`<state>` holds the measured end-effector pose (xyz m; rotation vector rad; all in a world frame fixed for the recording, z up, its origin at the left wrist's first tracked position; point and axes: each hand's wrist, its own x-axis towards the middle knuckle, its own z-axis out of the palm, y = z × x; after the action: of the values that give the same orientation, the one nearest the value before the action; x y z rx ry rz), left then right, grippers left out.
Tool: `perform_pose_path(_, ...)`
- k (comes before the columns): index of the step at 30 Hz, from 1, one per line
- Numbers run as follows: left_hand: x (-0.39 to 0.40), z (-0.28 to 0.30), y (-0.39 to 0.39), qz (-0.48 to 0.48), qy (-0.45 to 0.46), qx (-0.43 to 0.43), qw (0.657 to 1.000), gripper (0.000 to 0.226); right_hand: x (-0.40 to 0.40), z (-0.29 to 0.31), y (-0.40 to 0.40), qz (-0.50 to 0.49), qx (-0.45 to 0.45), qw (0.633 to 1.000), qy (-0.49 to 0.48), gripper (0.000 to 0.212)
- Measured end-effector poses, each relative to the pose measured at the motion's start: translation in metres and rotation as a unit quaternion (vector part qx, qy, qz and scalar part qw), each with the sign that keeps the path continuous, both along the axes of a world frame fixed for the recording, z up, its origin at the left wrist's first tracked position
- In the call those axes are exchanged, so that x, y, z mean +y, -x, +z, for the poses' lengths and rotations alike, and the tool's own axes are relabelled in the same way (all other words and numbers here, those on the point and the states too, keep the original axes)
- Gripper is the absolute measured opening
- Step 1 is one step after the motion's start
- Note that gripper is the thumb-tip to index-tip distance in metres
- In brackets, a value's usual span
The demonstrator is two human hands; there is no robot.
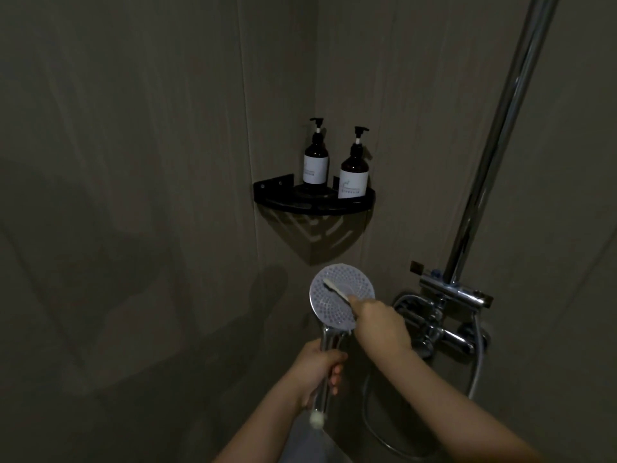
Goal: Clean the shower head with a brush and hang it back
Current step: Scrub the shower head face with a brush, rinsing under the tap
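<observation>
Shower head (337, 295): held up in front of the person, round nozzle face turned toward the camera, chrome handle pointing down.
Left hand (319, 370): fingers wrapped round the handle below the face, holding it steady.
Right hand (380, 324): pinches the shaft of the brush (335, 289) and reaches in from the right edge of the face.
Brush: pale, slim, toothbrush-like; it lies diagonally across the upper middle of the face, its tip toward the upper left, touching the nozzles.
Step in hand: scrubbing the nozzle face, by my reading; hanging back is not yet done.
Next move: likely strokes over the lower and left nozzles, with the handle kept firm so the face does not twist.
Rail (494, 155): chrome, upright, right of the head; where the holder sits cannot be told.
Mixer valve (444, 315): just right of the brush-holding hand.
Hose (477, 365): loops down below the valve.
Corner shelf (314, 203): black, well above, carrying two pump bottles (354, 172).
</observation>
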<state>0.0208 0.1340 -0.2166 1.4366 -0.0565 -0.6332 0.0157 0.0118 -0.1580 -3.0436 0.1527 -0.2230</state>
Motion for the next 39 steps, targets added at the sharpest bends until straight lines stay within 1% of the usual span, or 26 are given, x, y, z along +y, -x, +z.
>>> perform_pose_path(6, -0.003, 0.008, -0.004, 0.021, 0.018, 0.006, 1.0, 0.03, 0.026, -0.015, 0.018, 0.014, 0.032, 0.999, -0.02, 0.031)
perform_pose_path(9, -0.002, 0.005, 0.0, 0.016, 0.018, 0.018, 1.0, 0.029, 0.018, -0.009, 0.012, -0.005, 0.024, 1.0, -0.011, 0.033)
perform_pose_path(13, 0.003, 0.003, -0.001, 0.015, -0.005, 0.014, 1.0, 0.024, 0.015, -0.003, 0.009, 0.01, 0.038, 0.999, 0.009, 0.034)
perform_pose_path(18, 0.005, 0.004, 0.0, 0.029, 0.027, 0.033, 0.999, 0.023, 0.011, -0.002, 0.016, 0.045, 0.066, 0.996, 0.036, 0.036)
perform_pose_path(20, 0.004, 0.004, 0.001, 0.021, 0.034, 0.037, 0.999, 0.02, 0.01, 0.002, 0.005, 0.061, 0.053, 0.996, 0.046, 0.041)
perform_pose_path(23, 0.008, 0.008, -0.002, 0.008, 0.047, 0.042, 0.998, 0.022, 0.0, 0.01, -0.007, 0.101, 0.055, 0.992, 0.055, 0.056)
perform_pose_path(26, 0.016, 0.013, -0.008, 0.003, 0.055, 0.037, 0.998, 0.024, -0.024, 0.011, 0.001, 0.124, 0.073, 0.988, 0.063, 0.066)
perform_pose_path(28, 0.018, 0.012, -0.008, -0.004, 0.04, 0.033, 0.999, 0.023, -0.034, 0.009, 0.008, 0.123, 0.074, 0.986, 0.085, 0.069)
perform_pose_path(32, 0.009, 0.003, 0.0, -0.021, 0.006, 0.025, 0.999, 0.024, -0.017, 0.011, -0.001, 0.14, 0.058, 0.982, 0.109, 0.065)
perform_pose_path(36, 0.012, 0.008, -0.008, 0.013, 0.039, 0.029, 0.999, 0.025, -0.031, 0.006, 0.006, 0.122, 0.075, 0.983, 0.111, 0.063)
perform_pose_path(39, 0.01, 0.005, -0.008, 0.009, 0.033, 0.028, 0.999, 0.025, -0.028, 0.009, 0.004, 0.111, 0.06, 0.985, 0.117, 0.061)
